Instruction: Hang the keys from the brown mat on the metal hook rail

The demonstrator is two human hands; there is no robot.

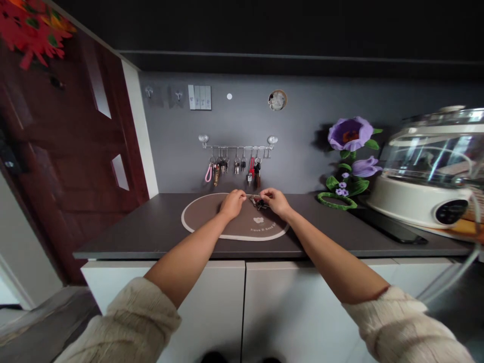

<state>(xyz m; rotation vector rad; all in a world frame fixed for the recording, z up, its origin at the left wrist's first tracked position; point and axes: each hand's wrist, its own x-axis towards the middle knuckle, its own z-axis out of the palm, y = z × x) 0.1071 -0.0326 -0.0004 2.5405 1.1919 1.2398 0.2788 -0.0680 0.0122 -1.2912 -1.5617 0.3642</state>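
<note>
Tabletop point(124, 233) runs well left of the oval mat point(204, 218), front edge pretty close. Dark, metallic-looking keys point(259, 203) are at the mat's back, between left hand point(233, 203) and right hand point(276, 201), fingers curled; can't tell who's gripping.

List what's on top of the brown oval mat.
Keys sit on or just above the far side of the mat, between the left hand and right hand; a pale print shows nearer. Whatever the hands and forearms cover cannot be seen.
</note>
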